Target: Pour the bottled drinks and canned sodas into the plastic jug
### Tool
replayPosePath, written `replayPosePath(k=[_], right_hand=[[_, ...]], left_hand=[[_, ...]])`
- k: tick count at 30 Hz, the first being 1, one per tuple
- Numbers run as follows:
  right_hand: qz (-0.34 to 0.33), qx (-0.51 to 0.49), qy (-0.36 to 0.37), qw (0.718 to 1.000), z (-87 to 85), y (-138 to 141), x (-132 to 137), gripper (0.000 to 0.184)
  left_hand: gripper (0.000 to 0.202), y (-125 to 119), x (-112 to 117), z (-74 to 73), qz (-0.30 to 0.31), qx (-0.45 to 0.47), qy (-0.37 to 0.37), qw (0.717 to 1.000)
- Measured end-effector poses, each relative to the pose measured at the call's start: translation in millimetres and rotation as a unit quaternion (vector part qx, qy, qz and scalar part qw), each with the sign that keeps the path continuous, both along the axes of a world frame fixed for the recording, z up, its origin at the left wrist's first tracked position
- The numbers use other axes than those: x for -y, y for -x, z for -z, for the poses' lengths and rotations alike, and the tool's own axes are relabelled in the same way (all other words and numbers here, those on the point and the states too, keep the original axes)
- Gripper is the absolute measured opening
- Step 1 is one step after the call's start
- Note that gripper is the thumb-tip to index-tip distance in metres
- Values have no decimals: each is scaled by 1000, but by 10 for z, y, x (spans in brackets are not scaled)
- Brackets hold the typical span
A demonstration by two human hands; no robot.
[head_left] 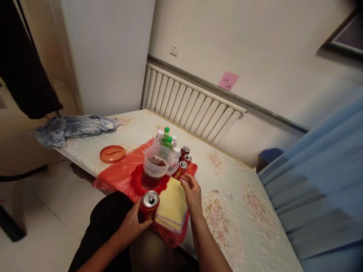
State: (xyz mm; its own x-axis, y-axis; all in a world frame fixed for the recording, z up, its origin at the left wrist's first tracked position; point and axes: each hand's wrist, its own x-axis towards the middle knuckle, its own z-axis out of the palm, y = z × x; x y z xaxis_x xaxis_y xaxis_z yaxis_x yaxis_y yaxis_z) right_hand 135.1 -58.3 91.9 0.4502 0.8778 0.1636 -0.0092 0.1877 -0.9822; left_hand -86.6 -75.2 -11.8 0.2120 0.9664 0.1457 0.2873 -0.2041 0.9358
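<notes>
My left hand [132, 226] is wrapped round a red drink can [149, 205] with an opened top, held upright at the table's near edge. My right hand [192, 192] hovers over a stack of yellow cloths [171, 206], fingers loosely curled, close to another red can [180, 169]. A clear plastic pitcher [155, 166] with dark liquid stands just beyond, on a red plastic bag [119, 175].
Behind the pitcher stand green-capped and white-capped bottles [167, 140] and two more red cans [185, 154]. An orange lid [112, 153] lies to the left, a blue patterned cloth [75, 127] at the far corner. A radiator [190, 107] runs along the wall; blue fabric [317, 181] on the right.
</notes>
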Motion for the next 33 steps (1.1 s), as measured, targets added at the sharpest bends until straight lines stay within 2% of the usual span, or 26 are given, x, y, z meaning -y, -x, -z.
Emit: replayPosePath(k=[5, 9, 13, 17, 21, 24, 29, 33], right_hand=[[26, 2, -33, 999, -121, 57, -381, 39], [39, 58, -37, 997, -175, 102, -588, 38], [-35, 106, -31, 993, -127, 91, -762, 21], [-116, 86, -19, 989, -48, 82, -911, 34], [-168, 39, -4, 985, -56, 138, -949, 39], [-177, 8, -6, 984, -80, 238, -905, 39], [-124, -26, -30, 991, -119, 430, -853, 35], [-88, -38, -34, 995, -266, 426, -809, 33]], left_hand=[[76, 40, 5, 88, -11, 21, 13, 1000], [74, 16, -10, 95, -15, 40, 20, 999], [77, -1, -25, 113, -12, 47, 36, 998], [81, -10, -24, 167, -25, 41, 47, 998], [79, -11, -15, 188, -19, 47, 44, 998], [77, -11, -6, 170, -14, 50, 42, 998], [76, -5, 8, 161, -15, 52, 35, 998], [75, 0, 10, 187, -22, 48, 27, 998]])
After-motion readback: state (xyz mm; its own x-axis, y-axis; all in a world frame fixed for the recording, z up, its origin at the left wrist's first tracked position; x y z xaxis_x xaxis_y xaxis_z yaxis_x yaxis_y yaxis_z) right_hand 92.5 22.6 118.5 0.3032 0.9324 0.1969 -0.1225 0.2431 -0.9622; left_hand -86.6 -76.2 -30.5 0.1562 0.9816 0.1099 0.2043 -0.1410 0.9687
